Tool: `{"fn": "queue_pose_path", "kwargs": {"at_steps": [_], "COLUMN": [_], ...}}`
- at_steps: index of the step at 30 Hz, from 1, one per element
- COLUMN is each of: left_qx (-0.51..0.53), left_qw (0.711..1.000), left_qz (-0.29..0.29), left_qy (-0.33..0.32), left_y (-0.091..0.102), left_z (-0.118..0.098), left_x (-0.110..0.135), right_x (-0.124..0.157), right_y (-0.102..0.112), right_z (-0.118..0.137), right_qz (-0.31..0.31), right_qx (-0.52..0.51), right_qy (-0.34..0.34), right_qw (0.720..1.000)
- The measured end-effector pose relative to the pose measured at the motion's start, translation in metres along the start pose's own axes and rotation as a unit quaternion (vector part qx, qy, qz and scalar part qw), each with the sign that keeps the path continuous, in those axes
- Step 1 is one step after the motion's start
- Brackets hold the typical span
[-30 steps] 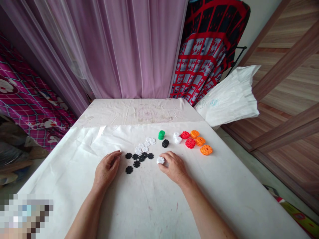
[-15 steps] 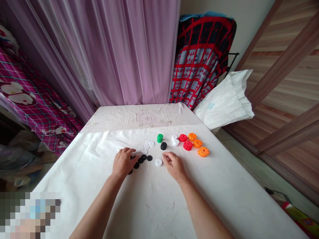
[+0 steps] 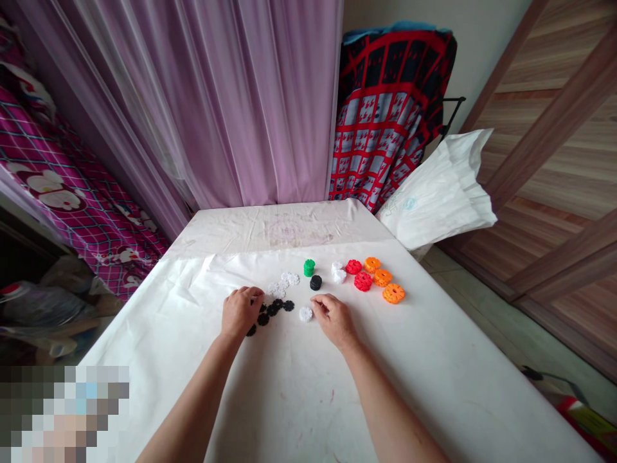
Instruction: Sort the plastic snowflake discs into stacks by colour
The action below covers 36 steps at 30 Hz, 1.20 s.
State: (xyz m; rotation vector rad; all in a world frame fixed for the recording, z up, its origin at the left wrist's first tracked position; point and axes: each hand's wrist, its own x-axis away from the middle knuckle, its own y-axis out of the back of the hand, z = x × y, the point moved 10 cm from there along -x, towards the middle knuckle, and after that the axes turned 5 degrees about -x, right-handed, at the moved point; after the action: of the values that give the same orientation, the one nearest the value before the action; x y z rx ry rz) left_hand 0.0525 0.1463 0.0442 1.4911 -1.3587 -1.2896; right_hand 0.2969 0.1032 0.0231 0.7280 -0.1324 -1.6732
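In the head view, the left hand (image 3: 241,312) is at the loose black discs (image 3: 272,309) on the bench (image 3: 284,392); whether its fingers are clamped I cannot tell. The right hand (image 3: 334,319), fingers slightly apart, is just beside a white stack (image 3: 305,314), nearer than the black stack (image 3: 315,283).

Left hand (image 3: 240,312) at black discs (image 3: 272,309); right hand (image 3: 332,314) beside white stack (image 3: 305,314).

From my head, one camera looks forward and down, close above the table (image 3: 289,386) filling lower centre.
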Motion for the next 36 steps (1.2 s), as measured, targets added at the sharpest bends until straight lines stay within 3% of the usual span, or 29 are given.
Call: {"fn": "queue_pose_path", "kwargs": {"at_steps": [5,9,14,17,21,31,33,36], "left_qx": [0.017,0.013,-0.004,-0.001,0.008,0.014,0.012,0.013], "left_qw": [0.999,0.995,0.997,0.997,0.998,0.998,0.998,0.998], "left_qz": [-0.045,-0.079,-0.047,-0.046,-0.047,-0.037,-0.036,-0.032], "left_qy": [0.017,0.051,0.061,0.056,0.047,0.050,0.052,0.048], "left_y": [0.012,0.012,-0.001,0.000,0.002,0.002,0.003,0.004], "left_z": [0.040,0.072,0.072,0.067,0.067,0.065,0.064,0.063], "left_x": [0.018,0.048,0.062,0.060,0.059,0.060,0.060,0.060], "right_x": [0.003,0.003,-0.011,-0.022,-0.029,-0.030,-0.032,-0.036], "right_y": [0.002,-0.005,-0.058,-0.089,-0.107,-0.122,-0.113,-0.074], "right_z": [0.005,0.033,0.081,0.088,0.084,0.085,0.085,0.081], "right_qz": [0.001,0.004,0.085,0.133,0.160,0.196,0.182,0.120], "right_qx": [0.026,0.086,0.159,0.204,0.259,0.314,0.302,0.247], "right_qy": [0.014,0.047,0.055,0.016,-0.023,-0.027,-0.027,-0.015], "right_qw": [1.000,0.995,0.982,0.970,0.952,0.929,0.935,0.961]}}
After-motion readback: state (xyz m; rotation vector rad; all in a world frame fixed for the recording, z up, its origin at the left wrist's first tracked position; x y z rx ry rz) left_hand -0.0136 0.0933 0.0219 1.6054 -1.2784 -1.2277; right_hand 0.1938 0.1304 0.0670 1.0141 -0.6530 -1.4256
